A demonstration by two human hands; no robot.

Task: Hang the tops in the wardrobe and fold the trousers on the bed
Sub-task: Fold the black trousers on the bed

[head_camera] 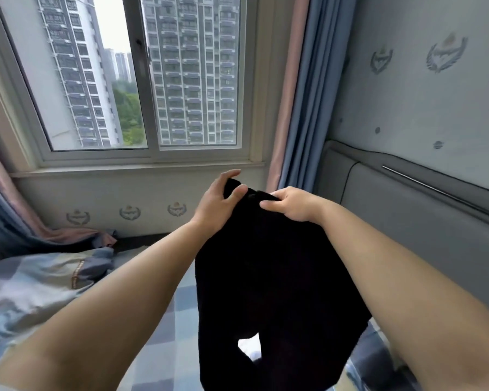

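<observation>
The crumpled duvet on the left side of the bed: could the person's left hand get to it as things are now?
Probably yes, but not freely. The duvet lies just beside the left forearm with nothing between. However, the left hand is gripping the black garment along with the right hand, so it would have to let go first.

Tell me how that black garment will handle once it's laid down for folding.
Probably floppy: the black garment sags in loose folds below the left hand and right hand gripping its top edge. Likely light, since fingers alone hold it up. It shouldn't roll, but may crumple.
</observation>
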